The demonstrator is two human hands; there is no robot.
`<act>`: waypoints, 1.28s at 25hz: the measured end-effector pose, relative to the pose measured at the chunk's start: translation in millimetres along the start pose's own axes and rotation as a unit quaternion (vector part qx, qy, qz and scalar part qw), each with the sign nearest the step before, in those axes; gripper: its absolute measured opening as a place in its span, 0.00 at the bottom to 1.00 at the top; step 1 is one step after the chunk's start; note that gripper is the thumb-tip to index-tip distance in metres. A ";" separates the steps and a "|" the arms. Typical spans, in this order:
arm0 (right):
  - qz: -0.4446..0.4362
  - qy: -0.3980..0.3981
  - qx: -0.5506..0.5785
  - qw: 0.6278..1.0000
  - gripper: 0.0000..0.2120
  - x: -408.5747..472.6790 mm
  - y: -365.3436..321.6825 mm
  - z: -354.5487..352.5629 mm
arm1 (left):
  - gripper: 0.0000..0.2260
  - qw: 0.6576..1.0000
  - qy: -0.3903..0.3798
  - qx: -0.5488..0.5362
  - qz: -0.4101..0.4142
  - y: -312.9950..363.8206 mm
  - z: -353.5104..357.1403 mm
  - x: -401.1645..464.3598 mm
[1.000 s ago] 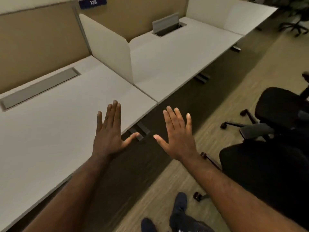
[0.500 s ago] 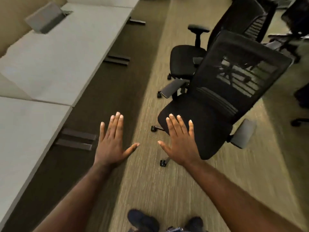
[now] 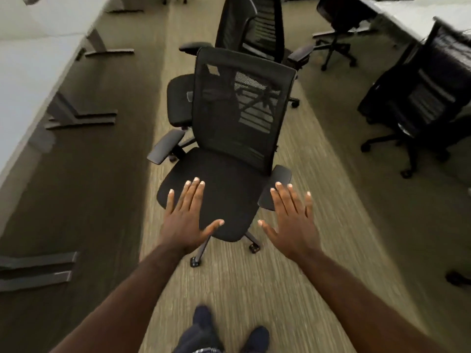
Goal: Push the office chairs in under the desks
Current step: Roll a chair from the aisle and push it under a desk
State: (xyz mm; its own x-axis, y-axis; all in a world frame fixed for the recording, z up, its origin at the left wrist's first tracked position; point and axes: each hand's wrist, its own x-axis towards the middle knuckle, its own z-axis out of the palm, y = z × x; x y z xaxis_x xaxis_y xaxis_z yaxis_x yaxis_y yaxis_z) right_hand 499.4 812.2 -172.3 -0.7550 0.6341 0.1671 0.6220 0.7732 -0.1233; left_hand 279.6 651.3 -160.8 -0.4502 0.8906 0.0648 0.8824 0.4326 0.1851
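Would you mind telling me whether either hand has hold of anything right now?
Nothing is held. The left hand and right hand hover open, fingers spread, above the nearest chair.

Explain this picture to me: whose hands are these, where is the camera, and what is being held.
No machine here: a person wears a camera on the head, looking forward and down. The left hand and right hand are spread open, palms down, holding nothing. In front stands a black mesh-backed office chair in the carpeted aisle, not under a desk. The white desk runs along the left. A second black chair stands behind the first; another black office chair sits at right.
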 end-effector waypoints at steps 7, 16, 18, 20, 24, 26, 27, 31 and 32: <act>0.057 0.019 -0.020 0.998 0.36 34.0 110.4 -22.8 | 0.44 0.997 -0.002 -0.033 0.069 98.2 24.1 118.6; 0.045 -0.004 -0.012 0.999 0.36 161.0 206.4 -8.5 | 0.44 0.997 0.021 -0.060 0.034 133.3 49.3 265.6; 0.037 -0.010 -0.006 0.999 0.36 187.4 222.3 -6.3 | 0.44 0.998 0.024 -0.061 0.016 137.5 49.3 295.2; 0.029 -0.012 0.002 1.000 0.36 212.4 242.0 -3.7 | 0.44 0.997 0.039 -0.059 -0.003 145.7 50.2 322.3; -0.009 -0.034 0.024 0.999 0.37 273.3 291.4 5.7 | 0.44 0.994 0.060 -0.051 -0.072 162.6 55.8 375.5; -0.044 -0.040 0.039 0.997 0.37 307.5 319.4 10.2 | 0.44 0.989 0.067 -0.049 -0.121 171.3 60.0 398.9; -0.063 -0.046 0.048 0.996 0.37 326.0 333.9 10.7 | 0.44 0.986 0.069 -0.048 -0.145 176.4 61.6 409.4; -0.121 -0.064 0.080 0.987 0.36 395.0 381.3 6.1 | 0.45 0.967 0.094 -0.046 -0.232 201.6 61.6 443.5; -0.138 -0.069 0.087 0.984 0.36 411.2 388.7 5.4 | 0.45 0.962 0.102 -0.044 -0.248 206.6 59.7 451.3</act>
State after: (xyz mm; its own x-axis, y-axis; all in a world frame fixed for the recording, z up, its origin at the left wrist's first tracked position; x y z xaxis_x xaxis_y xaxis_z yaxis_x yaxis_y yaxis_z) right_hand 429.6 1373.5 -156.8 -0.9185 0.3862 0.0844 0.3538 0.8983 -0.2605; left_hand 266.9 1151.0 -151.9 -0.8386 0.5273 0.1366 0.5408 0.7761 0.3242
